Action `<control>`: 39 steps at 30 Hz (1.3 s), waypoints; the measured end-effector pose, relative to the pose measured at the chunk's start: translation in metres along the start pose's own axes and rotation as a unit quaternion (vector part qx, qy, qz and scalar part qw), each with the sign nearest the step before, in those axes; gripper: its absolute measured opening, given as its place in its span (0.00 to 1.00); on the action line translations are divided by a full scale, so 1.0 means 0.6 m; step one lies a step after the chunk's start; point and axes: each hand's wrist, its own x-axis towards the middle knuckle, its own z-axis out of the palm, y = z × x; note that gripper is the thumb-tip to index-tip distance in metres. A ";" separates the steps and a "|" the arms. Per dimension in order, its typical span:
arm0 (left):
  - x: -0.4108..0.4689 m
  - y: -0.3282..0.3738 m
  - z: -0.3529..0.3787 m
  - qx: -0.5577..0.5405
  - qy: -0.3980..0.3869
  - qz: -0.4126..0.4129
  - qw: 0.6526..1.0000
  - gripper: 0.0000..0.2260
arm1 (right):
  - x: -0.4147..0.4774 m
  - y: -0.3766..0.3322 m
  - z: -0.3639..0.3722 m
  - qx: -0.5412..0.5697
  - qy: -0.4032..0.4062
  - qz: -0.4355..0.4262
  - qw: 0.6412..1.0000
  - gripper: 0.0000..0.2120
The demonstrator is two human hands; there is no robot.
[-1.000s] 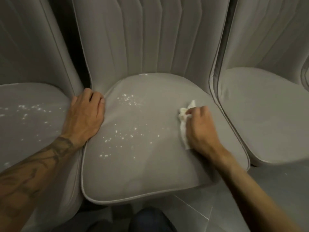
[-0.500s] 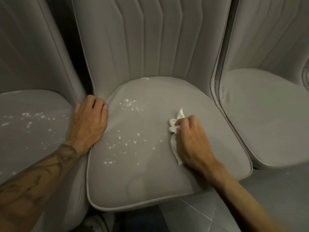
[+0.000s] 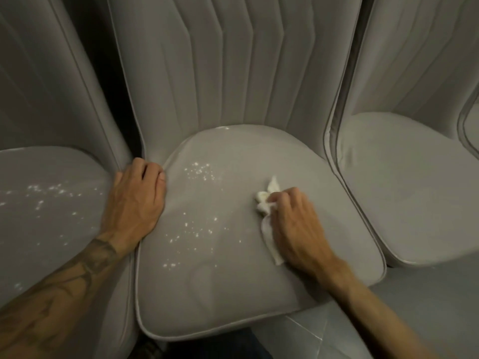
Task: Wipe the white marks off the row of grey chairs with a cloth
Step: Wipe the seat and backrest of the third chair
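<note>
- I was in the wiping step on the middle chair [image 3: 233, 294]. My right hand [image 3: 295, 226] pressed the cloth [image 3: 268, 200] onto the right half of the seat, where I saw no specks.
- My right fingers [image 3: 287, 196] were curled over the cloth and held it bunched. A crumpled end stuck out past the fingertips toward the backrest, and a flatter tail lay on the cushion along the thumb side of the hand.
- The white marks [image 3: 199, 172] on this seat lay apart from the cloth, to its left. One cluster sat near the back and a looser scatter [image 3: 191, 231] ran toward the front edge.
- My left hand [image 3: 134, 200] rested on the seat's left edge, against the neighbouring chair. Its fingers [image 3: 150, 169] lay relaxed into the crease and held nothing, so I judged it a brace.
- The next move, as I read it, called for a pressed sweep leftward through both clusters, with the cloth kept flat so the specks lifted rather than smeared.
- The left chair [image 3: 51, 242] carried its own marks [image 3: 51, 190], not yet wiped. The right chair [image 3: 414, 190] showed none that I could see.
</note>
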 end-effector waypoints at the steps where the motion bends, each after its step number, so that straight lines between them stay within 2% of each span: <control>1: -0.001 0.001 -0.002 -0.002 0.002 0.000 1.000 0.15 | -0.001 0.032 -0.010 -0.025 0.006 0.023 0.999 0.15; 4: 0.000 0.006 -0.001 -0.001 0.007 -0.002 1.000 0.14 | -0.002 0.109 -0.042 -0.098 0.016 0.138 0.985 0.23; 5: 0.001 0.006 -0.001 0.000 0.007 -0.001 1.000 0.14 | -0.002 0.102 -0.039 -0.116 0.009 0.148 0.982 0.25; 7: 0.002 0.005 -0.001 0.004 0.005 -0.004 1.000 0.14 | -0.004 0.044 -0.013 -0.090 0.000 0.098 0.991 0.20; 9: 0.001 0.005 0.000 0.007 0.004 -0.008 1.000 0.14 | -0.015 -0.022 0.014 -0.014 -0.007 0.027 1.000 0.15; 11: -0.001 0.007 0.001 0.009 0.003 -0.007 1.000 0.14 | -0.018 -0.033 0.011 0.013 -0.012 -0.025 1.000 0.15; 13: -0.001 0.008 0.001 0.016 -0.002 -0.003 1.000 0.14 | 0.001 0.011 -0.004 -0.017 -0.008 -0.012 1.000 0.16; 16: -0.003 0.009 -0.002 0.007 -0.005 -0.004 1.000 0.12 | 0.043 0.068 -0.016 -0.075 0.006 0.100 0.992 0.18; 17: -0.002 0.010 -0.004 -0.001 -0.006 -0.006 1.000 0.12 | 0.051 0.055 -0.012 -0.070 0.005 0.106 0.992 0.19; 19: -0.001 0.011 -0.009 -0.015 -0.017 -0.007 1.000 0.10 | 0.046 -0.003 0.009 -0.019 -0.007 0.042 0.999 0.22; 21: -0.002 0.012 -0.016 -0.021 -0.030 0.000 0.999 0.09 | 0.020 -0.052 0.026 0.043 -0.013 -0.041 0.998 0.19; 23: -0.007 0.010 -0.025 -0.023 -0.035 0.019 0.999 0.09 | 0.022 -0.045 0.023 0.046 -0.014 -0.076 0.996 0.18; 25: -0.022 0.001 -0.035 -0.012 -0.029 0.047 0.998 0.11 | 0.058 -0.003 0.019 -0.003 -0.001 -0.051 0.999 0.17; 27: -0.042 -0.012 -0.042 0.025 -0.019 0.066 0.997 0.12 | 0.106 0.036 0.020 -0.060 0.011 0.012 0.998 0.14; 29: -0.054 -0.020 -0.042 0.053 -0.016 0.066 0.996 0.13 | 0.128 0.027 0.030 -0.072 0.017 0.056 0.996 0.14; 30: -0.056 -0.021 -0.041 0.057 -0.017 0.060 0.996 0.12 | 0.123 0.005 0.040 -0.053 0.013 0.040 0.998 0.14; 33: -0.056 -0.020 -0.033 0.065 -0.014 0.048 0.997 0.11 | 0.078 -0.057 0.067 0.008 -0.003 -0.090 0.996 0.12; 35: -0.057 -0.023 -0.028 0.071 -0.007 0.051 0.996 0.11 | 0.079 -0.044 0.061 0.021 -0.006 -0.138 0.990 0.10; 37: -0.060 -0.023 -0.026 0.080 0.000 0.052 0.995 0.11 | 0.119 -0.009 0.049 -0.007 0.003 -0.103 0.995 0.10; 39: -0.061 -0.021 -0.025 0.084 0.000 0.050 0.995 0.12 | 0.176 0.020 0.044 -0.041 0.016 -0.017 0.999 0.13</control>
